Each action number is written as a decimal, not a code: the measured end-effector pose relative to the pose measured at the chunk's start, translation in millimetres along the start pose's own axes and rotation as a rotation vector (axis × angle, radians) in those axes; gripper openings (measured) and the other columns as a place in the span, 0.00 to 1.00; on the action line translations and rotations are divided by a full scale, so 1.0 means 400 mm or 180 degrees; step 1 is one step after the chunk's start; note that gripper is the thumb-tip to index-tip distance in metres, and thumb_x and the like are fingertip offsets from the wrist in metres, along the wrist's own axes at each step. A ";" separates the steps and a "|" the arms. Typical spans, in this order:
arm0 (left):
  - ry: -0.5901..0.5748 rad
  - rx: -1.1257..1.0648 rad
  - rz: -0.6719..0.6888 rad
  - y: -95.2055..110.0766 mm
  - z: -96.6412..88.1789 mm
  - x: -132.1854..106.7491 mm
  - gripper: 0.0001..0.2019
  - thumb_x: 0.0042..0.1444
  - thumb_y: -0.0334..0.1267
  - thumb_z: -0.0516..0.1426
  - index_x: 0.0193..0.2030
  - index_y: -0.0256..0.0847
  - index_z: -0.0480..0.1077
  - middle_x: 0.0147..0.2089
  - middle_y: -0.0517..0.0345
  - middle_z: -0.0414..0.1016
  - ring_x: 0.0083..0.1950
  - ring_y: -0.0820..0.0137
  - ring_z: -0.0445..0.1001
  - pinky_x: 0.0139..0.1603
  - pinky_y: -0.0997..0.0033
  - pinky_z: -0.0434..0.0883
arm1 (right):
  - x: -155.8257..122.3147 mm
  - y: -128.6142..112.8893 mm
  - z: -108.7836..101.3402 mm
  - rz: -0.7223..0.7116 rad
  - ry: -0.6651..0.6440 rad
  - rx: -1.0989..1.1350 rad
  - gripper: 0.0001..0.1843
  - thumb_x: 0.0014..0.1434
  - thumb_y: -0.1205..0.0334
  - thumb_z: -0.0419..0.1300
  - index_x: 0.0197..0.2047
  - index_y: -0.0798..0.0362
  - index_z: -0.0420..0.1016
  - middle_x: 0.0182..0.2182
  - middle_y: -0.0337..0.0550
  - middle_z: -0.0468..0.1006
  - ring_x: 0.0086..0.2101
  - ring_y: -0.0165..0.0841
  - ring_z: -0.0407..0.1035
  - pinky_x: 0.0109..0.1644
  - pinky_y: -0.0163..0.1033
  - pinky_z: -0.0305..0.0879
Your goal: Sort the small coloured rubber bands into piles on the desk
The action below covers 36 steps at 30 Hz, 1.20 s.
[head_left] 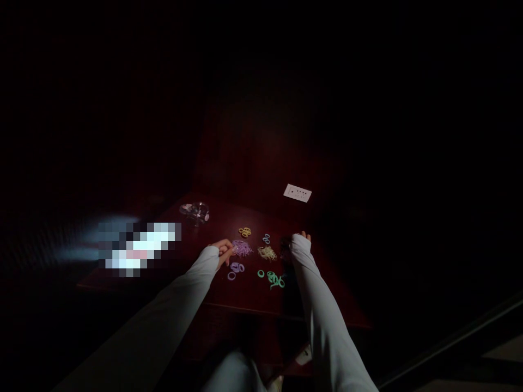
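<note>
My left hand (223, 250) rests at the left edge of a pile of thin purple bands (242, 248), its fingers bent together; what they hold, if anything, is too small to make out. On the right, my right hand (304, 237) is beside a pile of pale yellow bands (267, 252), with most of its fingers hidden behind the wrist and sleeve. Nearer me lie purple rings (236, 267) and green rings (273, 279), some of them overlapping. Yellow rings (245, 232) and small blue rings (266, 238) sit beyond the piles.
All of this lies on a dark red table (253, 296). A clear glass container (200, 211) stands at its far left. At the left glows a bright, pixelated patch (143, 247). Beyond the table is a white socket panel (297, 193). The surroundings are very dark.
</note>
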<state>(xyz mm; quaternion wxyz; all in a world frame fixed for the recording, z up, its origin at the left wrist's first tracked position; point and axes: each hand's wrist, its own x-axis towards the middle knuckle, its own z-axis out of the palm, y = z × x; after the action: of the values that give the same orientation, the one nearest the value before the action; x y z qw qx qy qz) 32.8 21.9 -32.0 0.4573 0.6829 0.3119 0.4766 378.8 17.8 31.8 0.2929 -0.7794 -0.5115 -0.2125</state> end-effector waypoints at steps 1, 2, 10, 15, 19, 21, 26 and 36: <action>-0.0048 0.0014 -0.0021 -0.007 -0.002 0.004 0.17 0.54 0.54 0.62 0.28 0.42 0.71 0.17 0.62 0.72 0.19 0.74 0.65 0.24 0.74 0.59 | -0.003 0.000 -0.003 0.0051 -0.0116 -0.0029 0.18 0.69 0.51 0.61 0.56 0.52 0.76 0.53 0.50 0.78 0.53 0.41 0.73 0.58 0.52 0.71; -0.0082 0.0017 -0.0035 -0.012 -0.003 0.007 0.18 0.54 0.55 0.62 0.28 0.42 0.71 0.17 0.62 0.72 0.19 0.74 0.65 0.24 0.74 0.60 | -0.006 0.001 -0.011 0.0071 -0.0252 -0.0064 0.16 0.69 0.51 0.61 0.53 0.52 0.79 0.51 0.51 0.79 0.54 0.43 0.72 0.59 0.53 0.67; 0.0208 -0.0255 0.0062 0.012 0.009 -0.005 0.19 0.54 0.57 0.62 0.30 0.41 0.69 0.18 0.62 0.73 0.19 0.75 0.63 0.25 0.74 0.60 | -0.044 -0.082 -0.148 0.0393 -0.0421 0.0335 0.21 0.70 0.48 0.52 0.43 0.50 0.83 0.41 0.50 0.82 0.50 0.46 0.67 0.55 0.48 0.55; 0.0248 -0.0415 -0.0222 0.060 0.008 -0.009 0.16 0.51 0.50 0.65 0.30 0.40 0.69 0.21 0.59 0.76 0.20 0.73 0.66 0.24 0.74 0.60 | -0.248 -0.287 -0.130 0.0526 -0.0241 0.1352 0.20 0.70 0.53 0.50 0.45 0.48 0.83 0.39 0.46 0.81 0.43 0.42 0.70 0.52 0.45 0.58; 0.0368 -0.0392 -0.0436 0.089 0.007 -0.021 0.12 0.52 0.44 0.64 0.27 0.41 0.69 0.20 0.61 0.75 0.21 0.72 0.68 0.24 0.74 0.59 | -0.395 -0.409 -0.088 -0.0047 -0.0227 0.1540 0.14 0.68 0.54 0.56 0.46 0.46 0.82 0.45 0.45 0.83 0.49 0.43 0.70 0.56 0.46 0.56; 0.0168 -0.0362 -0.0446 0.099 0.005 -0.031 0.11 0.52 0.43 0.63 0.27 0.40 0.71 0.19 0.61 0.74 0.20 0.73 0.67 0.24 0.74 0.59 | -0.416 -0.428 -0.076 0.0077 -0.0091 0.1555 0.15 0.70 0.55 0.54 0.46 0.48 0.81 0.46 0.47 0.82 0.49 0.43 0.70 0.56 0.47 0.56; 0.0041 -0.0309 -0.0421 0.123 -0.001 -0.050 0.14 0.50 0.46 0.66 0.26 0.38 0.72 0.18 0.60 0.73 0.19 0.74 0.64 0.23 0.74 0.57 | -0.397 -0.422 -0.069 0.0153 -0.0229 0.1619 0.17 0.71 0.56 0.51 0.37 0.50 0.79 0.39 0.47 0.82 0.44 0.41 0.70 0.52 0.44 0.60; 0.0142 -0.0167 -0.0351 0.117 0.003 -0.044 0.19 0.50 0.51 0.66 0.23 0.39 0.68 0.17 0.61 0.71 0.19 0.75 0.63 0.23 0.75 0.57 | -0.413 -0.429 -0.057 -0.0368 -0.0483 0.1279 0.16 0.71 0.55 0.54 0.38 0.49 0.81 0.41 0.45 0.82 0.46 0.42 0.70 0.54 0.44 0.58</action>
<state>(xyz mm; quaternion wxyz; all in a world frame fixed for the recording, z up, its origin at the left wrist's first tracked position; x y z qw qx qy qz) 27.4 -11.8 4.4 0.4935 0.6417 0.3465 0.4739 155.9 -56.3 -14.4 0.3903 -0.6885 -0.6080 -0.0636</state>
